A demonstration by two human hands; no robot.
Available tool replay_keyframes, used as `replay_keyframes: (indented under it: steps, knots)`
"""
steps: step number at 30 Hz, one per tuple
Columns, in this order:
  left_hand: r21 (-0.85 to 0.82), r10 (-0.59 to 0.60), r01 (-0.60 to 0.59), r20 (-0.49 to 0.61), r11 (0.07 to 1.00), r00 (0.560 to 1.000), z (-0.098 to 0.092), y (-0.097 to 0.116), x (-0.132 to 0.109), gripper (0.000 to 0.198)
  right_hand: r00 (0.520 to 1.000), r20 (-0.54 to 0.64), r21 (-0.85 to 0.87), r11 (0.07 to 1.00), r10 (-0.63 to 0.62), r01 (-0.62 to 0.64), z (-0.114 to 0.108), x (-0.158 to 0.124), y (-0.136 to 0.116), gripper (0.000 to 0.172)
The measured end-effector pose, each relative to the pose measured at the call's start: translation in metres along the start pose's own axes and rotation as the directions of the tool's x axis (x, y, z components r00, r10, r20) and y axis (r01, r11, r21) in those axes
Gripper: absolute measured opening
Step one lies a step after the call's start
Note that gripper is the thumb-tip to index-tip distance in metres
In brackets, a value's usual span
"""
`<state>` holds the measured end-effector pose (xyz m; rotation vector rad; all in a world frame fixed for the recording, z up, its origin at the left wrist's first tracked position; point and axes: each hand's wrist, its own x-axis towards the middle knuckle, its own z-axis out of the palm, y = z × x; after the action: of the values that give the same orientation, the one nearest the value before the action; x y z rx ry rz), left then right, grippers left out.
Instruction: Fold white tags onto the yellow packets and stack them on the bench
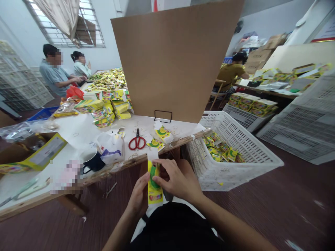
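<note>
In front of my lap is a narrow yellow-and-green printed carton (pixel 155 190) with a white flap at its far end. My left hand (pixel 140 196) grips its left side, thumb along the edge. The fingers of my right hand (pixel 176 177) are bent against its right side, the thumb on the printed face; what lies under those fingers is hidden. Just beyond, on the table edge, lie a similar yellow packet (pixel 156 144) and a small stack of cartons (pixel 164 133). Red-handled scissors (pixel 137 141) lie left of them.
A brown cardboard sheet (pixel 172 66) stands upright on the table (pixel 81 127). Stacked yellow cartons (pixel 103 113), a dark mug (pixel 92 160) and an open box (pixel 45 153) are leftward. A white crate (pixel 235 170) holding many packets stands at right. Several people (pixel 54 71) sit farther off.
</note>
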<state>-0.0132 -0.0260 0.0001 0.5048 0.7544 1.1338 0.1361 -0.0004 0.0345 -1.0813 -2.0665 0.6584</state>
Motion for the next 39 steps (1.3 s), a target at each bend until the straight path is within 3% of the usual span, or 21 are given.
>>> replay_keyframes:
  steps: [2,4,6,7,11,16,19,22,30,39]
  knots:
    - [0.025,0.016,-0.015,-0.048,1.0,0.999,-0.002,-0.002,0.001,0.043,0.999,0.009,-0.002,0.999,0.043,-0.043,-0.004,0.001,-0.004,0.036]
    - [0.05,0.026,-0.021,-0.1,0.999,0.995,-0.005,-0.003,0.002,0.043,0.99,-0.078,0.013,0.993,0.118,-0.117,-0.003,0.0,-0.005,0.038]
    - [0.067,0.043,-0.035,-0.131,0.997,0.99,-0.007,-0.003,0.003,0.044,0.966,-0.153,0.102,0.976,0.208,-0.193,0.004,-0.003,0.001,0.043]
    - [0.073,0.053,-0.044,-0.132,0.996,0.99,-0.008,-0.004,0.003,0.045,0.961,-0.13,0.18,0.959,0.245,-0.22,0.01,-0.005,0.005,0.04]
    - [0.102,0.089,-0.082,-0.072,0.991,0.993,-0.011,-0.009,0.005,0.043,0.957,0.095,0.416,0.862,0.275,-0.289,0.03,-0.013,0.023,0.029]
    - [0.3,0.176,-0.167,-0.004,0.939,0.984,-0.012,-0.01,0.007,0.041,0.944,-0.049,0.39,0.877,0.325,-0.282,0.033,-0.014,0.026,0.023]
    - [0.378,0.253,-0.234,-0.001,0.896,0.967,-0.01,-0.006,0.004,0.056,0.942,-0.064,0.455,0.85,0.328,-0.265,0.025,-0.012,0.02,0.019]
    - [0.381,0.28,-0.272,0.037,0.884,0.959,-0.005,-0.001,-0.001,0.071,0.945,-0.053,0.509,0.823,0.322,-0.252,0.012,-0.013,0.012,0.04]
    - [0.346,0.117,-0.186,0.209,0.92,0.971,-0.01,0.002,-0.004,0.047,0.982,0.07,0.468,0.863,0.176,-0.188,-0.008,-0.016,0.02,0.033]
    - [0.344,0.093,-0.182,0.261,0.921,0.961,-0.004,0.002,-0.007,0.041,0.981,0.127,0.392,0.901,0.146,-0.184,-0.013,-0.015,0.02,0.02]
